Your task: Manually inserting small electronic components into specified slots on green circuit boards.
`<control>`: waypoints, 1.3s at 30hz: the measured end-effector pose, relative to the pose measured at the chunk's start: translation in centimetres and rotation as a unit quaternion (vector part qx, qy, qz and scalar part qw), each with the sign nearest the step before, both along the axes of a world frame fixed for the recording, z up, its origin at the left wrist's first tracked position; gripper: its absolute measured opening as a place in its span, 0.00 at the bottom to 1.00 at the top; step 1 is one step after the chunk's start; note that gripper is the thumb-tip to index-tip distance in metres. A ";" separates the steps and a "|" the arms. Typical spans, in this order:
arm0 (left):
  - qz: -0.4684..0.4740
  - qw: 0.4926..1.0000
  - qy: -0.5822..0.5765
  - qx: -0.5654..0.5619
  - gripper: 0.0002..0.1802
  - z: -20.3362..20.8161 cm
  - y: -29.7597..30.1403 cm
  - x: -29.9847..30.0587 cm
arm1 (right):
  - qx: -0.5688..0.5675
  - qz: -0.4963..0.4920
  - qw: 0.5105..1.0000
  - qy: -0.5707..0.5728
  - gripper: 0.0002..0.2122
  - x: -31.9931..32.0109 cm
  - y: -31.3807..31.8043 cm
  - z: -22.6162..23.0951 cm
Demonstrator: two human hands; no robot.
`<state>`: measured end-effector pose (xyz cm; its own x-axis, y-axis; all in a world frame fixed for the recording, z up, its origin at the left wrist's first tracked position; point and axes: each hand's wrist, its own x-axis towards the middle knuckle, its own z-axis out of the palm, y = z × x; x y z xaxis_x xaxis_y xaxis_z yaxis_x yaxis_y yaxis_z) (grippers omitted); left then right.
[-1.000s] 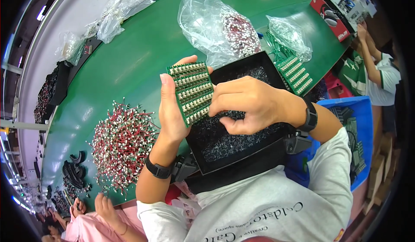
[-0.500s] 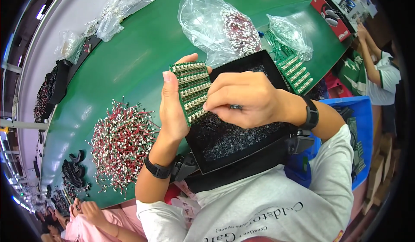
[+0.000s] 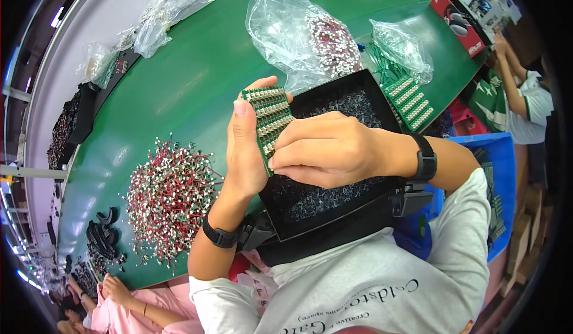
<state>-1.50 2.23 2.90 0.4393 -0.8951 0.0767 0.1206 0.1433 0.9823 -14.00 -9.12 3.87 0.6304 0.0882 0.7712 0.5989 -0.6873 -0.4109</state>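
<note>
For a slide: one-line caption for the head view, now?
Near a black parts tray, left hand holds a green circuit board, right hand at its lower rows.

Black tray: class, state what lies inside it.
Many small dark pieces lie in the tray. The right hand and board hide part of its inside; what lies there cannot be seen.

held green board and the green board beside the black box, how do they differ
The held board is gripped by the left hand; the other board lies beside the black box, no hand on it.
The right hand hides part of the held board; the other board's top shows openly.
The held board's rows run nearly across the view; the other board's slant more steeply.
Both are green with rows of pale parts.
</note>
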 end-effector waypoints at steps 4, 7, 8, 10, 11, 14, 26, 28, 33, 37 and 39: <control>-0.001 0.999 0.037 -0.013 0.41 -0.1 -0.2 0.3 | 0.033 -0.035 0.999 -0.009 0.10 -1.0 -1.1 0.6; -0.043 0.989 0.138 -0.035 0.41 0.3 -0.2 0.3 | 0.008 -0.005 0.998 0.064 0.10 -2.1 -2.3 1.1; -0.042 0.989 0.137 -0.036 0.41 0.3 -0.1 0.5 | -0.029 -0.011 0.993 0.115 0.11 -2.5 -2.6 1.3; -0.072 0.981 0.171 -0.052 0.41 0.2 -0.1 0.4 | -0.067 -0.020 0.983 0.167 0.11 -2.9 -2.8 1.4; -0.078 0.979 0.175 -0.062 0.40 0.2 -0.3 0.4 | -0.061 -0.058 0.988 0.128 0.13 -2.9 -2.8 1.4; -0.056 0.975 0.204 -0.068 0.39 -0.2 -0.2 0.6 | -0.062 -0.125 0.985 0.105 0.25 -2.2 -1.8 2.1; -0.048 0.985 0.092 -0.136 0.32 -0.9 -0.2 0.9 | 0.408 -0.022 0.898 0.161 0.17 -1.2 -3.7 1.1; -0.046 0.981 0.120 -0.143 0.36 -0.8 -0.1 0.6 | 0.542 0.043 0.818 0.185 0.19 -0.9 -3.5 1.4; -0.051 0.981 0.006 -0.187 0.53 -0.1 -0.2 -0.5 | 0.549 0.077 0.761 0.337 0.18 0.0 -2.1 0.2; -0.030 0.980 0.011 -0.198 0.51 -0.9 0.0 0.5 | 0.345 -0.001 0.851 0.396 0.14 0.3 -2.3 0.1; -0.052 0.983 -0.002 -0.179 0.44 -1.4 -0.1 1.3 | 0.238 -0.063 0.895 0.371 0.13 0.0 -2.6 0.3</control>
<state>-0.19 2.12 1.46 0.3463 -0.8504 0.3962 0.1480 0.4665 0.8720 -13.99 -11.69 4.13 0.9666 -0.2475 0.0666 -0.0310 -0.3709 -0.9281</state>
